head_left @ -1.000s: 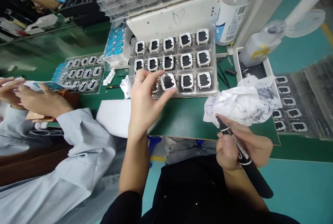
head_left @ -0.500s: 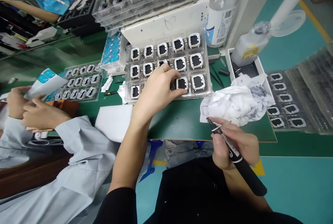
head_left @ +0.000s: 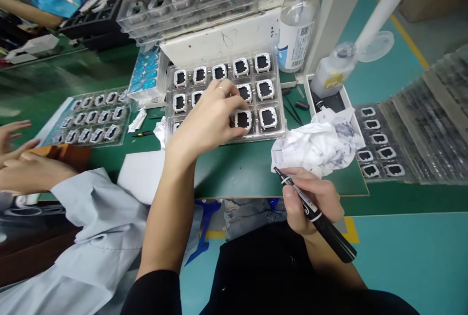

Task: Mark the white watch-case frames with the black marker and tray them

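Filling clear tray (head_left: 281, 132): white-framed parts (head_left: 267, 117), left hand (head_left: 208, 120) fingers curled on one; right hand (head_left: 310, 198) gripping marker (head_left: 314, 215).

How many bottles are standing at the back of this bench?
2. A clear pump bottle with a printed label stands behind the tray's right end; a smaller bottle with a yellow label stands further right, beside the white post. Others may be hidden.

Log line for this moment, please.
left hand: fingers on parts in clear tray | right hand: holds black marker, off tray | crumpled cloth beside tray
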`<act>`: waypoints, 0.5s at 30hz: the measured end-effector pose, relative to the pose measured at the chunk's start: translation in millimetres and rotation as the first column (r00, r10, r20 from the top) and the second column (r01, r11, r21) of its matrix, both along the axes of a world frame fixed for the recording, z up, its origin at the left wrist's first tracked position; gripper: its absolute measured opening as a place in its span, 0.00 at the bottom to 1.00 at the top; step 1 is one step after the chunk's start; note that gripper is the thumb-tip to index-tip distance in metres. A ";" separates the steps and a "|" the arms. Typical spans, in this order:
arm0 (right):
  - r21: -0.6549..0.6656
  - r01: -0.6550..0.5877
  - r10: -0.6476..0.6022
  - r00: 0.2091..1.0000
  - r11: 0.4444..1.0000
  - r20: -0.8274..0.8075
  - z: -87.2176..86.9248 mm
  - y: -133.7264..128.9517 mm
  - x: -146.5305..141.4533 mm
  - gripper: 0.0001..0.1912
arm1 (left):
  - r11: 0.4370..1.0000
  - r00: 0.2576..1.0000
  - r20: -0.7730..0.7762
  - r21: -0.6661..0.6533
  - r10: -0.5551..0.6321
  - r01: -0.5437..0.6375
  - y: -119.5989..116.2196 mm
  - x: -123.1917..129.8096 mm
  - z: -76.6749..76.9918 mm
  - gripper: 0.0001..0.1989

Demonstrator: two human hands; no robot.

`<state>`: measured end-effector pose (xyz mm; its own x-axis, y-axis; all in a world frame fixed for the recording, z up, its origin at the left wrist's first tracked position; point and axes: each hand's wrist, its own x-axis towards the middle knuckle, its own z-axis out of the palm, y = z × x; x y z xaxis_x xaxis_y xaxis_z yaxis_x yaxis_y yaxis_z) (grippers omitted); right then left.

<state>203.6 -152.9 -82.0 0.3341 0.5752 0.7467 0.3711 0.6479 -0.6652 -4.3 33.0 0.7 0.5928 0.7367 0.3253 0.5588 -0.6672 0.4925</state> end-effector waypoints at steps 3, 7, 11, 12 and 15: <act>-0.015 0.034 -0.035 0.997 0.999 -0.064 -3.1 -1.8 0.6 0.15 | 0.996 0.952 0.296 -0.060 0.075 -0.060 -41.7 4.0 -4.3 0.24; -0.038 0.007 -0.013 0.988 0.999 -0.153 -6.8 -3.7 3.0 0.12 | 0.944 0.760 0.624 -0.327 0.182 0.042 -111.9 23.7 -41.0 0.25; -0.051 -0.100 0.092 0.986 0.994 -0.136 -8.7 -2.9 5.3 0.16 | 0.863 0.710 0.634 -0.500 0.308 0.072 -146.8 40.9 -69.4 0.23; -0.061 -0.106 0.098 0.987 0.992 -0.125 -8.7 -2.0 4.8 0.16 | 0.857 0.718 0.626 -0.509 0.305 0.079 -149.2 42.3 -72.1 0.23; -0.095 -0.053 0.043 0.994 0.994 -0.099 -7.3 1.0 1.5 0.13 | 0.870 0.763 0.581 -0.490 0.283 0.050 -149.9 41.6 -73.9 0.23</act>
